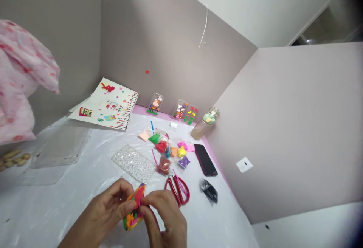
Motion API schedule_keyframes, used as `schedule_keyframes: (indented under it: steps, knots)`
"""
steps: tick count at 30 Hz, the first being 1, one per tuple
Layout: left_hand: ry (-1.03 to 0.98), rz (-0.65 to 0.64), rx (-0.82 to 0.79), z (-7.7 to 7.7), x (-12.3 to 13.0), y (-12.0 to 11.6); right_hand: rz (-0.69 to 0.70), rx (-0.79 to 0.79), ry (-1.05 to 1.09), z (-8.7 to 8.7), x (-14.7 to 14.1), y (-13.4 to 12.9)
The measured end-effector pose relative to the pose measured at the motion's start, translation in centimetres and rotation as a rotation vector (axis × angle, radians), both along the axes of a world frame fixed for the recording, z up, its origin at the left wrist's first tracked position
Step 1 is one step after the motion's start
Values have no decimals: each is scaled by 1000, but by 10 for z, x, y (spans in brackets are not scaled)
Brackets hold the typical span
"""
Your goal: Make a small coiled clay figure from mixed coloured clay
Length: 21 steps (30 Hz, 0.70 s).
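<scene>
Between the thumb and fingers of my left hand (109, 204) is a small, colourful clay piece (138, 196), red, orange, green, yellow and purple. It is held tilted above the table's near side. My right hand (167, 212) has its thumb and forefinger pinched at the right edge of that piece. Whether a bit of clay sits between those fingertips is hidden. Just beyond my hands lie red-handled scissors (169, 188) and a clear textured sheet (133, 163). Past these are bagged lumps of modelling clay, including a brown one (163, 165) and a red one (161, 146).
A black phone (205, 160) and a bag of black clay (209, 191) lie at the right. Decorated phone cases (155, 104) and a bottle (201, 128) stand along the wall. A drawing book (109, 106), clear plastic trays (61, 144) and peanuts (14, 160) are at the left.
</scene>
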State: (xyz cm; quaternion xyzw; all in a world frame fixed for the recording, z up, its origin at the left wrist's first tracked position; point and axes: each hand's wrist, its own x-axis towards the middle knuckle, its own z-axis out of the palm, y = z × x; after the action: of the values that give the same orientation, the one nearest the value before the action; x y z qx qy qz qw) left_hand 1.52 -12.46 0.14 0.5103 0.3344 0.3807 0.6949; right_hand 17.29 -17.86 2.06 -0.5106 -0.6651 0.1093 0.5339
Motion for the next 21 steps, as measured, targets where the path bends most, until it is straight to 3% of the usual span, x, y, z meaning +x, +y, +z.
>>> schedule_keyframes:
  steps: [6, 12, 18, 21]
  knots:
    - [85, -22, 22, 3, 0, -9, 70, -119, -75, 13, 11, -3]
    - [122, -45, 21, -4, 1, -10, -182, -3, -1, -2, -5, -1]
    - [84, 53, 26, -1, 3, -2, 47, -402, 466, 2, 24, -3]
    - [92, 54, 13, 7, 2, -1, 45, -375, 487, 7, 30, -6]
